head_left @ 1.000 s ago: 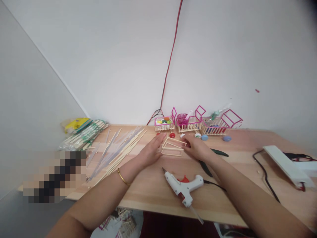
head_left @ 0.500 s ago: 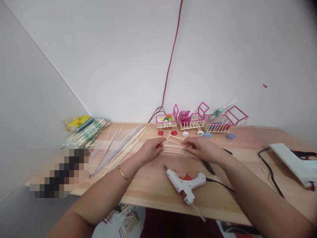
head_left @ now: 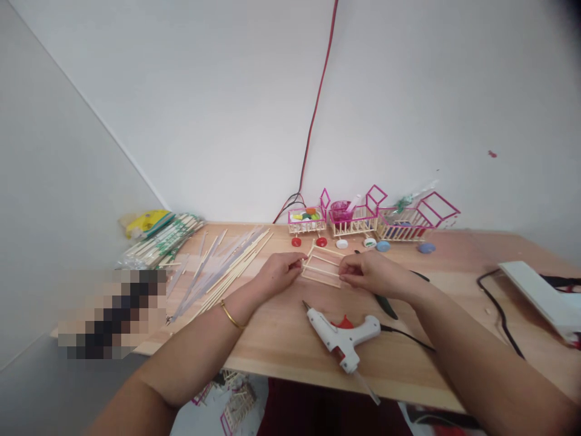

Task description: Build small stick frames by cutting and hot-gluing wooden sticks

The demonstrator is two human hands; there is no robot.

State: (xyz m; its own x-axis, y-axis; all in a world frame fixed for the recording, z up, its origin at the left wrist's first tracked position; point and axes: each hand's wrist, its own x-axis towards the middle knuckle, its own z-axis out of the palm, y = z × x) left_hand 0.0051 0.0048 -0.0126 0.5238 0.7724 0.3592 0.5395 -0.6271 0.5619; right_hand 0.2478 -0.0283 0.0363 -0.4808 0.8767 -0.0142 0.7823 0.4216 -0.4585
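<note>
Between my two hands is a small frame of thin wooden sticks (head_left: 321, 272), an open box outline of pale sticks. My left hand (head_left: 282, 270) pinches its left end, fingers closed. On the right end my right hand (head_left: 365, 272) is closed too, thumb and fingertips together on the stick ends. Just below the frame a white hot glue gun (head_left: 341, 336) with a red trigger lies on the wooden table (head_left: 272, 357), its nozzle pointing up and left and a clear glue stick out of its back. A dark-handled tool, partly hidden, lies behind my right hand.
Small stick carts (head_left: 354, 220) with magenta trim and bottle-cap wheels line the wall. Loose sticks (head_left: 233, 274) and clear glue sticks lie left, beside bagged sticks (head_left: 164, 243). A white device (head_left: 538, 300) with a black cable is at right. More stick pieces (head_left: 238, 406) sit below the table edge.
The stick frame has tilted a little between my hands, its right end slightly lower. Both hands keep their hold. The whole view has shifted slightly.
</note>
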